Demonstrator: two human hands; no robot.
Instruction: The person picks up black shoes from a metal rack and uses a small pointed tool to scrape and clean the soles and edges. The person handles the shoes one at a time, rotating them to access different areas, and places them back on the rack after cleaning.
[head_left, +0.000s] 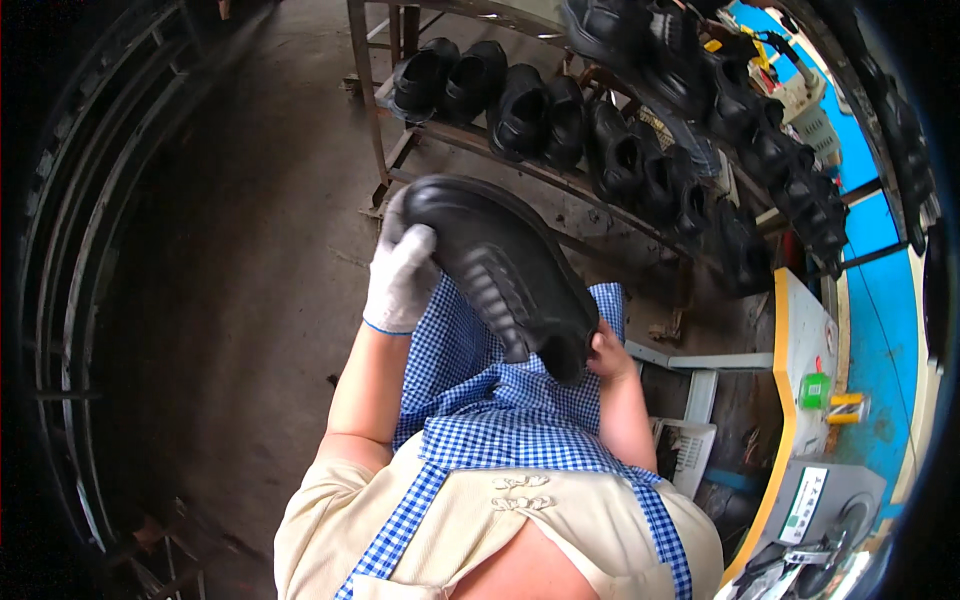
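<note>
A black shoe (500, 265) is held up in front of my blue checked apron, between both hands. My left hand (400, 275), in a white glove, grips it at the toe end with the thumb over the upper. Bare, my right hand (607, 355) holds the heel end near the shoe's opening. The toe points up and to the left, and laces or ridges show along the near side. The fingers behind the shoe are hidden on both hands.
Ahead, a metal rack (455, 135) carries several black shoes in rows. To my right stands a yellow-edged table (785, 400), with a grey machine (825, 505) at its near end and a green container (815, 390). Metal rails (90, 260) run along the far left.
</note>
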